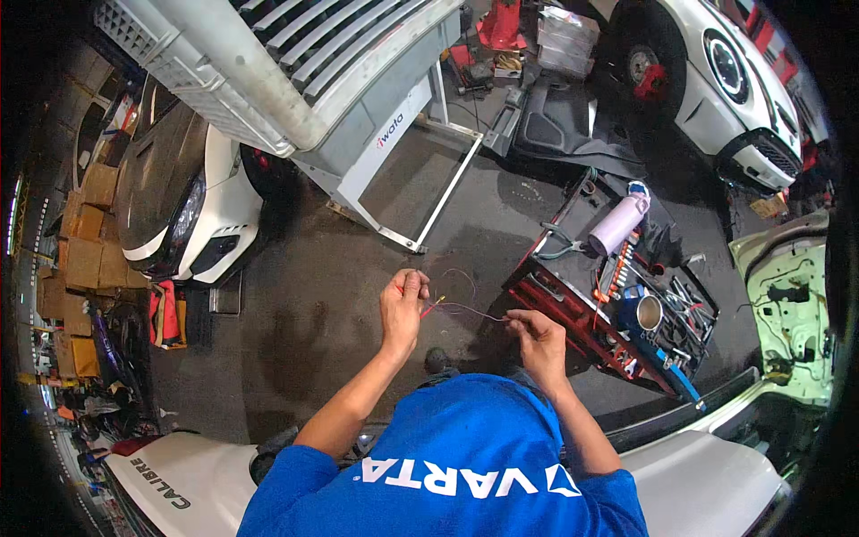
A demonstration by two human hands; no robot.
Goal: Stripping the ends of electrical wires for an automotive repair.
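Note:
Out in front of my body, my left hand (402, 307) pinches a bunch of thin electrical wires between thumb and fingers. A short red wire piece (428, 309) sticks out below its fingertips, and a small yellow tip (441, 299) shows beside it. One thin purple wire (480, 314) runs across to my right hand (541, 341), which grips its end between thumb and forefinger. Another strand loops upward between the hands. Exactly how the strands join near the left fingers is too small to tell.
Close by on the right stands a red tool trolley (560, 295) bearing a lilac bottle (619, 223), pliers (562, 241), a metal mug (648, 313) and several wrenches. Ahead is a grey Iwata machine (376, 144) on a white frame. White car bodywork (698, 480) lies close behind me.

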